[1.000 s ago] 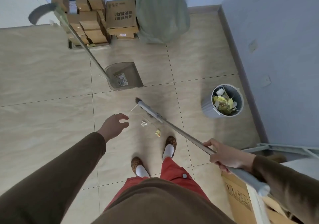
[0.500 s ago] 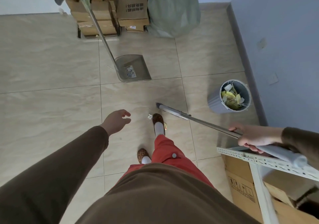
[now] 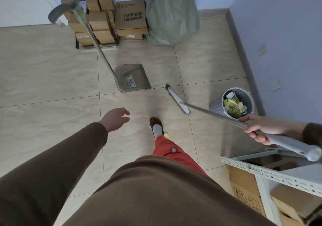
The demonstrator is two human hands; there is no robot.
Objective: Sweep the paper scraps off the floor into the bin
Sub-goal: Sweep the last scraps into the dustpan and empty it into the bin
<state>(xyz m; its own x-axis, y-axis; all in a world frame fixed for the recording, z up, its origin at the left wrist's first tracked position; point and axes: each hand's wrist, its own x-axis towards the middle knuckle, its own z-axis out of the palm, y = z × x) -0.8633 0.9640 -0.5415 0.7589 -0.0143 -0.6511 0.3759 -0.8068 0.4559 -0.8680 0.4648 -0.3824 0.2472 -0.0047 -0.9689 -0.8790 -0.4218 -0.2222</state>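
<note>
A yellow paper scrap lies on the floor beside the forward foot. The right hand has a closed grip on the broom, head raised near the bin. The left hand reaches forward, open and empty.

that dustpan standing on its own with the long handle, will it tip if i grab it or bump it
Probably tippy: the dustpan stands free on the tile floor, its long handle leaning well out past the pan. It looks like thin clear plastic, so likely light and easy to lift with the open left hand.
</note>
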